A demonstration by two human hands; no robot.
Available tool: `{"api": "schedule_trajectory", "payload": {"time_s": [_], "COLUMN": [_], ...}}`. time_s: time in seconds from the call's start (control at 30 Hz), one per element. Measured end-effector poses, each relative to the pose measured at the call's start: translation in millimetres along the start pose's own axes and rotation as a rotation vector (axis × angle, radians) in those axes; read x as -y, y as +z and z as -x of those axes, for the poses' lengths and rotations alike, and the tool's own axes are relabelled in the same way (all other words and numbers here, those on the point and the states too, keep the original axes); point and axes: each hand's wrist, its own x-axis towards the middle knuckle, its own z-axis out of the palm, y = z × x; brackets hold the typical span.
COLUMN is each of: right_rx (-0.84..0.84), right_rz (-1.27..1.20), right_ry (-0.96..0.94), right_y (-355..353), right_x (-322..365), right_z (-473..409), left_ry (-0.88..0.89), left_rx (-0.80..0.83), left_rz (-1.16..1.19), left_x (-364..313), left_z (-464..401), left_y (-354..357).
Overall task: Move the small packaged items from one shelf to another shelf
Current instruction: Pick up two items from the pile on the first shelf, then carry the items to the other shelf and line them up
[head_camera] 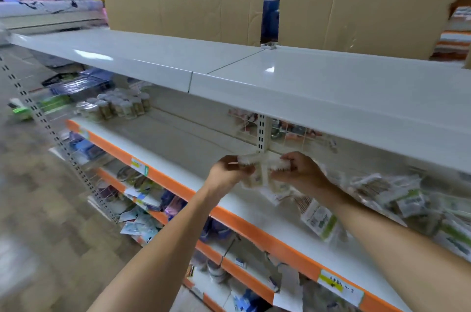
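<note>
White bristled packets are sitting in both fists above the orange-edged shelf (229, 217). The left hand (229, 171) is curling tight around one packet (246, 159), and the right hand (300, 171) is gripping another packet (281, 164), with more blurred packets (257, 179) hanging between and below the two hands. A pile of packets (397, 194) is lying on the same shelf to the right. Small jars (119, 105) are standing far left. A slotted upright post (262, 133) is rising just behind the hands, under the white top shelf (280, 74).

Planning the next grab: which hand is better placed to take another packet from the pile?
Probably the right hand: the heap of clear green-labelled packets lies on its side. Both hands already hold packets.
</note>
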Motion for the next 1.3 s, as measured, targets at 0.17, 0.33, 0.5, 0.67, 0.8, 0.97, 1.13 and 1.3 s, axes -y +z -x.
{"api": "schedule_trajectory", "payload": {"time_s": [0.17, 0.33, 0.5, 0.67, 0.8, 0.97, 1.13, 1.3], "right_rx": [0.074, 0.144, 0.196, 0.210, 0.210, 0.223, 0.243, 0.248], "right_rz": [-0.019, -0.054, -0.026, 0.005, -0.068, -0.105, -0.107, -0.099], "right_ry": [-0.048, -0.077, -0.089, -0.135, -0.150, -0.186, -0.222, -0.245], "right_y": [38, 75, 126, 186, 237, 293, 338, 373], "right_x": [16, 39, 67, 93, 112, 138, 166, 189], "right_z": [-10, -22, -42, -65, -85, -104, -116, -126], "left_ry": [0.009, 0.011, -0.018, -0.025, -0.029, -0.005, 0.004, 0.010], "left_rx": [-0.079, -0.163, -0.265, -0.299, -0.342, -0.399, -0.425, -0.427], "left_rz": [-0.105, -0.148, -0.144, -0.112, -0.124, -0.167, -0.213, -0.245], "left_x": [11, 22, 25, 25, 30, 40, 42, 46], "left_z": [15, 24, 28, 29, 25, 20, 17, 12], "left_y": [-43, -86, -139, -199, -247, -307, -360, -397]}}
